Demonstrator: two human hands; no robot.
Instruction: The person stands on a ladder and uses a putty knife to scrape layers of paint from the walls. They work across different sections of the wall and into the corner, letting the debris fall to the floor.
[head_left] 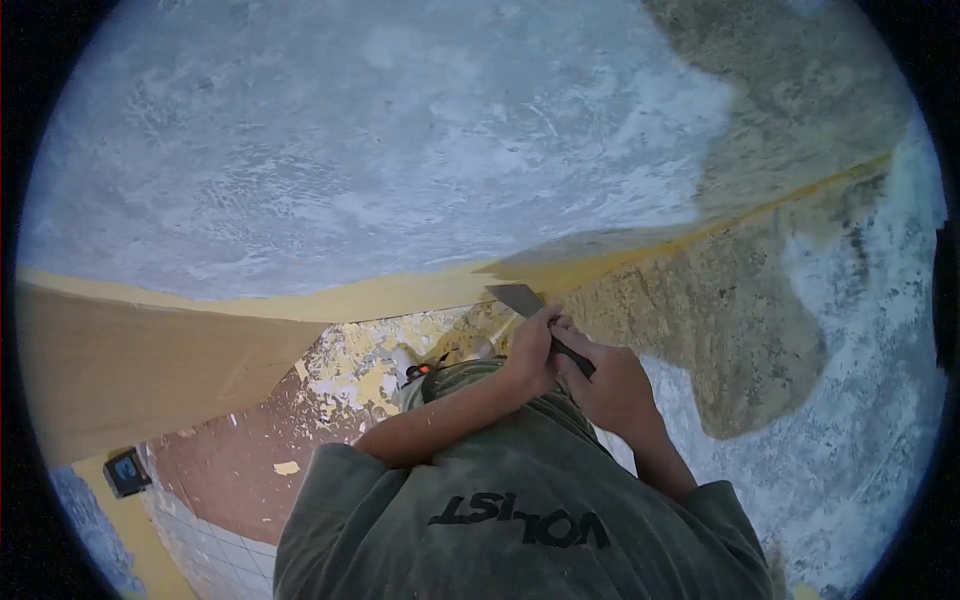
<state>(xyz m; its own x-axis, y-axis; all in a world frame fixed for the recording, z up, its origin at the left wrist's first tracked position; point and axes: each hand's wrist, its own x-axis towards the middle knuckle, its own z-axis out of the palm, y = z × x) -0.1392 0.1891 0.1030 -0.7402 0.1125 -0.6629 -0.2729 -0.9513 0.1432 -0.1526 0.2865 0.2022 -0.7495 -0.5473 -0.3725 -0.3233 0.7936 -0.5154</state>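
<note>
Both of my hands hold a scraper together in front of my body. The scraper's flat grey blade points up and left, its tip at the yellow paint strip low on the wall. My left hand is closed at the front of the dark handle, close behind the blade. Wrapped round the rear of the handle is my right hand. Above the strip, the wall is scraped to patchy grey-white. My shadow falls across the wall near the blade.
Yellow paint flakes litter the floor around my feet. A tan board stands along the left side. Another wall with rough brown and whitish patches meets the first on the right. A small dark box sits at lower left.
</note>
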